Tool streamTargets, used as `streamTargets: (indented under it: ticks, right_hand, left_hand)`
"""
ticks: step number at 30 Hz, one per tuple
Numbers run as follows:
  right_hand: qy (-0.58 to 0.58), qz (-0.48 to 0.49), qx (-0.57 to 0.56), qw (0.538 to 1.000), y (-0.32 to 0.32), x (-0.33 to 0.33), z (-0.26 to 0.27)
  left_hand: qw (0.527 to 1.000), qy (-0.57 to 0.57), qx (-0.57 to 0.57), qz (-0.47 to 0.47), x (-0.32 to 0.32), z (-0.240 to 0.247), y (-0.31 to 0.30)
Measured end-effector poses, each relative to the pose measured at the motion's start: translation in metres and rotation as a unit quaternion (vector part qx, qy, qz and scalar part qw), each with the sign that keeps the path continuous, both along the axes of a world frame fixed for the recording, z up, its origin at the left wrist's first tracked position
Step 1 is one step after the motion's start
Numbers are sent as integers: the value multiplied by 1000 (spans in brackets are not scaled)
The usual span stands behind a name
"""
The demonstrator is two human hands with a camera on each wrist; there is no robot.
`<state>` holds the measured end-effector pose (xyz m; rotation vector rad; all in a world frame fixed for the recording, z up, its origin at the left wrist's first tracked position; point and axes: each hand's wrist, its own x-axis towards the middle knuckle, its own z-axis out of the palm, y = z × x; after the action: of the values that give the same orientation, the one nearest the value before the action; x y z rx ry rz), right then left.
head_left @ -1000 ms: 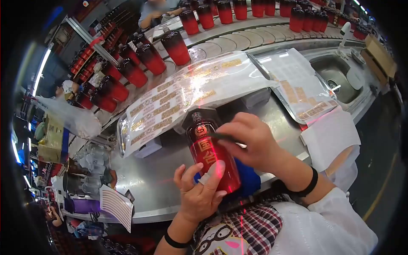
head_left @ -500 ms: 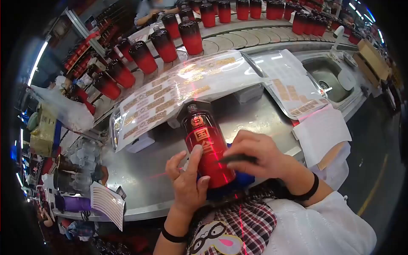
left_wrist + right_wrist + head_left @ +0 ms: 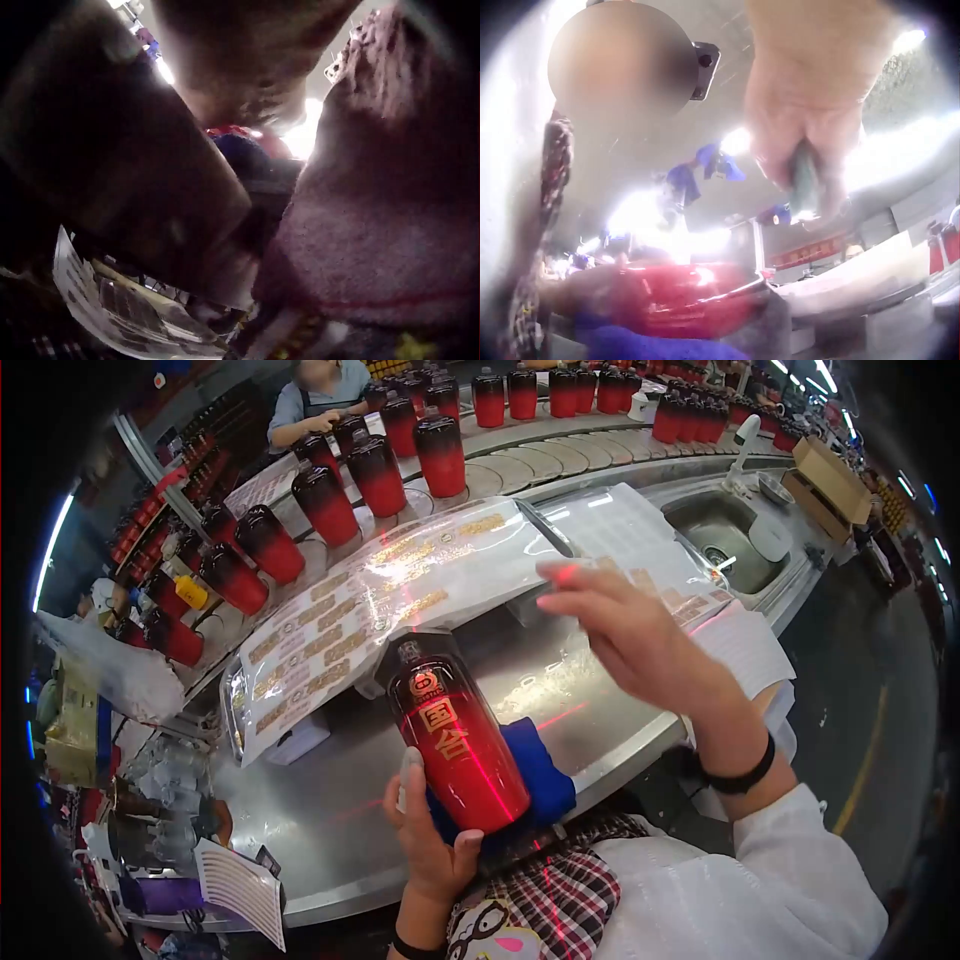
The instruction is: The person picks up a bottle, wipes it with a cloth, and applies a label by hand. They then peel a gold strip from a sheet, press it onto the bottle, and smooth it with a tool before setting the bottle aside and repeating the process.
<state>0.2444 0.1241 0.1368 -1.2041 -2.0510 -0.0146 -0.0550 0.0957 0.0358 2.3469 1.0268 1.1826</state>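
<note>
- The left hand [image 3: 430,850] is laid along the lower left side of the bottle [image 3: 460,745], its fingers loosely extended and its thumb spread toward the base; the bottle is touched but not clasped.
- By the right hand [image 3: 635,630] a dark green tool [image 3: 804,180] is pinched between the fingers, as seen in the right wrist view; in the head view the tool is hidden.
- The bottle is glossy, coloured red below and near-black at the shoulder, and is marked with a round gold emblem and two gold characters; it is crossed by a thin red line of light.
- It is laid face up, its lower end supported on a blue cloth [image 3: 545,770] and its neck at a dark rest [image 3: 440,639], to the right of the left hand and well apart from the right.
- Half a second ago the tool was held over the bottle's lower right; now the right hand has been lifted away toward the label sheet [image 3: 320,650]. The left index finger has been shifted off the front to the side, so both characters are uncovered.
- Beyond the metal table [image 3: 330,825], more bottles [image 3: 440,455] are stood upright on a conveyor [image 3: 560,457].
</note>
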Motion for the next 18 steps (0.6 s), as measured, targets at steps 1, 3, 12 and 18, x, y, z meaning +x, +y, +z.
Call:
streamTargets:
  ticks: [1, 3, 12, 18]
  right_hand:
    - [-52, -48, -37, 997, 21, 9, -4]
    - [-122, -78, -89, 986, 68, 23, -8]
    - [-297, -55, -268, 915, 215, 25, -53]
    - [-383, -104, -253, 882, 209, 22, -56]
  left_hand:
    - [1000, -14, -4, -7, -1, -4, 1]
    - [999, -39, -11, -20, 0, -13, 1]
    - [998, -40, -26, -38, -9, -20, 2]
    - [995, -61, -57, -51, -13, -27, 4]
